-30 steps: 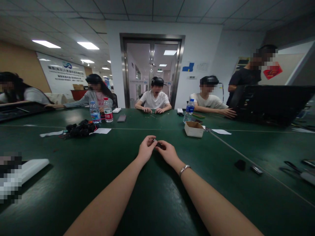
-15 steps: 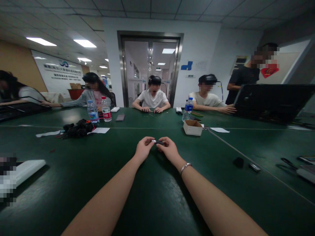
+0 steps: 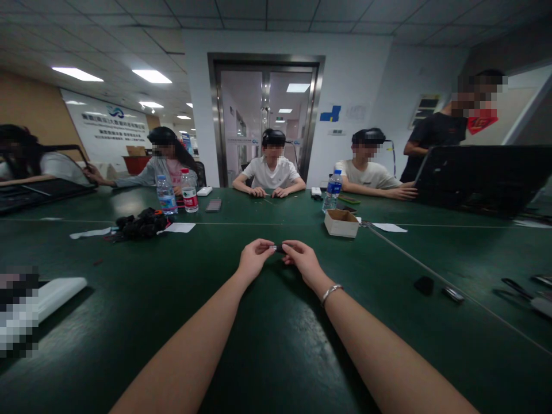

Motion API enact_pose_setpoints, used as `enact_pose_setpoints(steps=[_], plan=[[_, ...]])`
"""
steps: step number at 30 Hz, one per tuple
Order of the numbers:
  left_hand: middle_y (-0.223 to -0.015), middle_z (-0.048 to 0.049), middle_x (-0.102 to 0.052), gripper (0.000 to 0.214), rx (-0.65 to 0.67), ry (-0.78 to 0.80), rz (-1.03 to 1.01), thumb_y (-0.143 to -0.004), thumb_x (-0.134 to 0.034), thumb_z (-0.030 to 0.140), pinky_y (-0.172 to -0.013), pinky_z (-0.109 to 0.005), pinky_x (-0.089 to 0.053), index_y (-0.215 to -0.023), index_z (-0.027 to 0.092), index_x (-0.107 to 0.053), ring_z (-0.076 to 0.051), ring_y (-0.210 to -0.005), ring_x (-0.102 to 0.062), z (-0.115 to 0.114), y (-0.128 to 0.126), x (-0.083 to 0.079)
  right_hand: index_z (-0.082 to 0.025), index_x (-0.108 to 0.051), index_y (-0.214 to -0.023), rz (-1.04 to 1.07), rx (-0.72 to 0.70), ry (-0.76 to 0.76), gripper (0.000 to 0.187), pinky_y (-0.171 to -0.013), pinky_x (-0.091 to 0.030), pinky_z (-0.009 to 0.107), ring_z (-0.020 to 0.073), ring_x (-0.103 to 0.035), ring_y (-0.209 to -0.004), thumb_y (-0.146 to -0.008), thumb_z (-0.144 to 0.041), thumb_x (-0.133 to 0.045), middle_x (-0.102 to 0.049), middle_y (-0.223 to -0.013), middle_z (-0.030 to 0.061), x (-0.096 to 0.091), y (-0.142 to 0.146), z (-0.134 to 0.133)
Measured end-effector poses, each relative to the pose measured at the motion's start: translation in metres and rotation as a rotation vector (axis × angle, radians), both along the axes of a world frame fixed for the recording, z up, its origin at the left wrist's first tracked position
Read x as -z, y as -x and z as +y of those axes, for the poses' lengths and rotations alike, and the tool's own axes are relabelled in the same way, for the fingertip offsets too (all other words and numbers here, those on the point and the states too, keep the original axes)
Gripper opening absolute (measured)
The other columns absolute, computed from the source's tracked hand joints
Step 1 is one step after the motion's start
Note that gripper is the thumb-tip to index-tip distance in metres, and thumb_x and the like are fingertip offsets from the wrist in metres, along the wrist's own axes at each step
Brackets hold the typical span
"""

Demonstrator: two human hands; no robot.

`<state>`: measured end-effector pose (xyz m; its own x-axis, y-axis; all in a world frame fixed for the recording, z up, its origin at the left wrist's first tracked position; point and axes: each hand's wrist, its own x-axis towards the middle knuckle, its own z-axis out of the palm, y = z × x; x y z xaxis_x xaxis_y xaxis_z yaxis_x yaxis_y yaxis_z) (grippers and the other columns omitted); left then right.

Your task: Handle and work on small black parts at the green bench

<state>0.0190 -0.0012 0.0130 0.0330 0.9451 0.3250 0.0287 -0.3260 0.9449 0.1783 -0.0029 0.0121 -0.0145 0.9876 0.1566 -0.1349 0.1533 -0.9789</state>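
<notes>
Above the green table [image 3: 276,345], my two hands meet in front of me, closed on a small slim object. My left hand [image 3: 254,261] pinches its shiny silver end [image 3: 273,248] between thumb and fingertips. My right hand [image 3: 305,264], with a silver bracelet at the wrist, pinches its dark end [image 3: 280,248]. The object is too small and too covered by fingers to tell its kind, or whether its two ends are joined or only touch. A small dark piece [image 3: 424,286] and a shiny metal piece [image 3: 452,294] lie on the table to the right.
A small open carton [image 3: 341,224] and a water bottle [image 3: 333,191] stand ahead right. Two bottles [image 3: 188,192] and a black tangled heap [image 3: 144,223] are ahead left. A white slab [image 3: 60,296] lies near left. Several people sit across the table; one stands beside a large black case [image 3: 483,181].
The view has shifted slightly. My right hand has turned a little and covers more of the dark end; less of the object shows between my hands.
</notes>
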Motion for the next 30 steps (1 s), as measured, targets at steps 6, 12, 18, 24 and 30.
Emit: enact_pose_setpoints(steps=[6, 12, 18, 24, 30], plan=[[-0.089, -0.0064, -0.071, 0.022, 0.084, 0.009, -0.06, -0.064, -0.072, 0.02, -0.092, -0.037, -0.047, -0.085, 0.015, -0.066, -0.019, -0.089, -0.065, -0.005, 0.004, -0.0053, -0.013, -0.064, -0.086, -0.052, -0.026, 0.014, 0.038, -0.044, -0.043, 0.02, 0.0085, -0.055, -0.048, -0.068, -0.046, -0.07, -0.064, -0.061, 0.0024, -0.0001, 0.0002, 0.0012], [-0.101, -0.0097, -0.067, 0.041, 0.012, 0.073, -0.07, -0.069, -0.071, 0.032, -0.078, -0.03, -0.05, -0.105, 0.016, -0.06, -0.017, -0.085, -0.066, -0.0008, 0.0007, -0.001, -0.013, -0.063, -0.085, -0.046, -0.012, 0.008, 0.039, -0.044, -0.042, 0.019, 0.0079, -0.053, -0.047, -0.068, -0.048, -0.069, -0.063, -0.061, 0.0013, 0.0006, 0.0016, 0.0012], [-0.067, -0.0032, -0.062, 0.029, -0.024, 0.099, 0.119, -0.078, -0.058, 0.044, -0.061, -0.027, -0.047, -0.076, 0.015, -0.062, -0.014, -0.062, -0.06, 0.0006, 0.0011, 0.0021, -0.013, -0.063, -0.086, -0.08, -0.013, 0.001, 0.038, -0.045, -0.042, 0.02, 0.0083, -0.054, -0.047, -0.068, -0.045, -0.07, -0.063, -0.061, 0.001, 0.0001, 0.0022, 0.0009], [-0.095, -0.0067, -0.065, 0.035, 0.031, 0.028, 0.035, -0.068, -0.07, 0.034, -0.073, -0.028, -0.048, -0.098, 0.018, -0.061, -0.016, -0.082, -0.062, -0.0024, 0.0033, -0.0016, -0.013, -0.063, -0.085, -0.093, -0.009, 0.004, 0.036, -0.044, -0.041, 0.019, 0.0079, -0.053, -0.046, -0.07, -0.046, -0.067, -0.062, -0.06, 0.0006, -0.0017, 0.0025, -0.0007], [-0.072, -0.0026, -0.062, 0.025, 0.035, 0.097, 0.067, -0.073, -0.063, 0.04, -0.065, -0.027, -0.046, -0.078, 0.016, -0.061, -0.014, -0.067, -0.059, 0.0004, 0.002, 0.0024, -0.013, -0.063, -0.084, -0.103, -0.009, -0.012, 0.033, -0.043, -0.042, 0.019, 0.0079, -0.054, -0.046, -0.069, -0.043, -0.069, -0.063, -0.06, 0.0007, -0.0017, 0.0025, -0.0009]])
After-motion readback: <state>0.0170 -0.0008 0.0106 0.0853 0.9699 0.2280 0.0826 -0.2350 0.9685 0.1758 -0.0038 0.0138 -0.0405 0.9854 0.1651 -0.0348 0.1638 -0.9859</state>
